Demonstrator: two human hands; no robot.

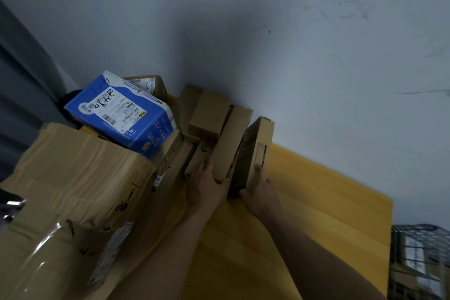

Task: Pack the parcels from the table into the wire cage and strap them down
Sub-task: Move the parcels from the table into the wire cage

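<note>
A: Parcels (209, 114), where?
B: Piled on the yellow table (304, 202), left side. Nearest, one big taped carton (73, 173). Lower right, the wire cage (418, 234) holds brown cartons (411, 265); count unclear.
A: Hands?
B: Two. The left hand (207, 185) grips one long flat box (233, 143); the right hand (260, 192) grips one slim box (257, 151) standing on edge, just beside it. Behind, one blue box (121, 112) tops the pile.
</note>
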